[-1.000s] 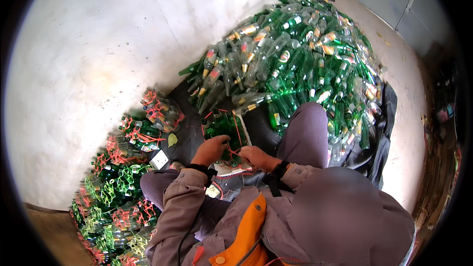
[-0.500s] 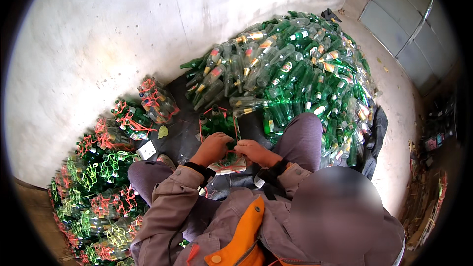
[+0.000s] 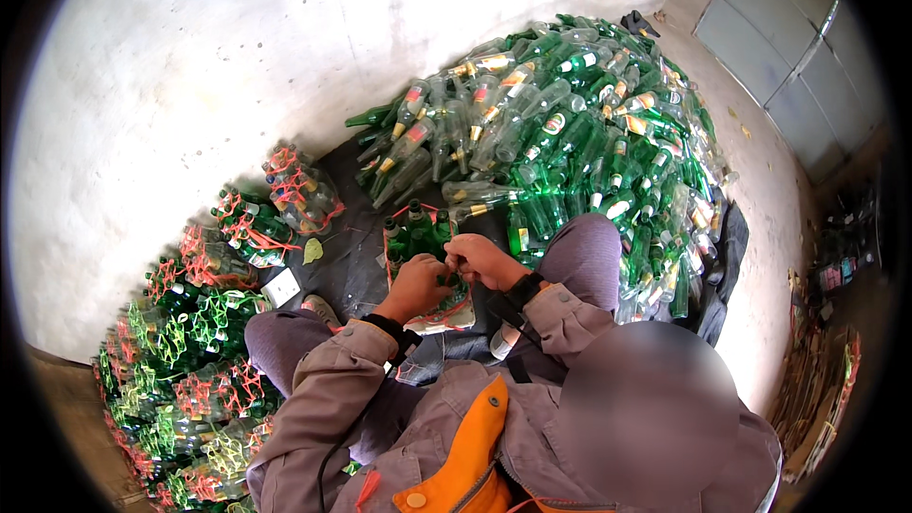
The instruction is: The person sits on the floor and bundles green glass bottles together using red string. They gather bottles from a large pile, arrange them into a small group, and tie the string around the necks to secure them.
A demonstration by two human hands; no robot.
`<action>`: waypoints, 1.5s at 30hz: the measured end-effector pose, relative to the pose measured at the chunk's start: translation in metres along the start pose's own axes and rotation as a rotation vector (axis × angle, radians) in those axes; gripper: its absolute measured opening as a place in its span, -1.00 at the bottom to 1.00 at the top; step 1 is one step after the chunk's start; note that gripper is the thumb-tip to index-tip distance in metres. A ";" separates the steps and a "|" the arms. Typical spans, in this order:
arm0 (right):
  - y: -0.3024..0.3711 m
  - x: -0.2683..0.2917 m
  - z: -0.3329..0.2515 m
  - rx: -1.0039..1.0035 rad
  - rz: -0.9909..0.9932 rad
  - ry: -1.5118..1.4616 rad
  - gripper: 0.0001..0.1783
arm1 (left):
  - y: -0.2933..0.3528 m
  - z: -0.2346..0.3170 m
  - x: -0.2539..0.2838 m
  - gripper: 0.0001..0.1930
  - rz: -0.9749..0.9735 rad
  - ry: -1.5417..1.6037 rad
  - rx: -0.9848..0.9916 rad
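A small group of green glass bottles [image 3: 416, 228] stands upright between my knees, necks up, on a pale block-like base [image 3: 439, 323]. Red plastic string [image 3: 469, 309] runs along the edges of the group. My left hand [image 3: 416, 287] is closed at the near side of the bottles, its fingers curled inward. Beside it, slightly farther off, my right hand [image 3: 483, 259] is closed in a pinch at the right side of the group. The two hands nearly meet at the fingertips. What they grip is too small or hidden to make out.
A large heap of loose green and clear bottles [image 3: 570, 123] fills the far right, against the white wall [image 3: 209, 47]. Bundles tied with red and green string [image 3: 223, 318] stand at the left. A dark sheet [image 3: 347, 180], a white power strip [image 3: 280, 287] and a leaf [image 3: 313, 250] lie between.
My right hand has lifted and shifted a little away, toward the bottle necks. My left hand has turned slightly and stays close to the bottles.
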State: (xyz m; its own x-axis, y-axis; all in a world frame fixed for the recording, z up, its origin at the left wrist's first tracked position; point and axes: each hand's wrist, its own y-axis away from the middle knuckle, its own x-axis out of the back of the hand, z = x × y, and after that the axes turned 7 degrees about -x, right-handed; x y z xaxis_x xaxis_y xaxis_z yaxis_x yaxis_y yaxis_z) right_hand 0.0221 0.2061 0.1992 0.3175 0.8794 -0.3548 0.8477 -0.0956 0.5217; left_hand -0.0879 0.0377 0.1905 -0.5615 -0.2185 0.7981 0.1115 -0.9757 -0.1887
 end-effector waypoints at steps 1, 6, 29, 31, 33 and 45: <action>-0.005 0.004 0.001 -0.033 0.001 -0.077 -0.72 | -0.001 0.001 0.000 -0.70 0.010 -0.014 0.010; -0.021 0.030 0.025 -0.151 0.024 -0.344 -0.71 | 0.001 0.008 -0.002 -0.73 0.049 -0.054 0.036; -0.031 0.023 0.048 -0.281 0.227 -0.285 -0.78 | 0.029 -0.006 0.055 -0.65 0.196 -0.241 0.700; -0.031 0.018 0.047 -0.267 0.251 -0.262 -0.77 | 0.042 -0.015 0.044 -0.59 0.072 -0.184 0.792; -0.034 0.021 0.049 -0.278 0.231 -0.259 -0.73 | 0.044 -0.012 0.037 -0.57 -0.007 0.102 0.904; -0.029 0.002 0.078 -0.264 0.166 -0.472 -0.73 | 0.029 -0.024 0.048 -0.73 0.056 0.171 0.825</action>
State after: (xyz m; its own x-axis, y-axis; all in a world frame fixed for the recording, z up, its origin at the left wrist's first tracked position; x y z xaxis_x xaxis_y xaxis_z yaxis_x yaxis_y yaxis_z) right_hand 0.0311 0.1741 0.1224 0.6448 0.5525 -0.5281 0.6544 -0.0420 0.7550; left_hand -0.1314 -0.0005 0.2095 -0.6464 -0.3257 0.6900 0.6686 -0.6776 0.3064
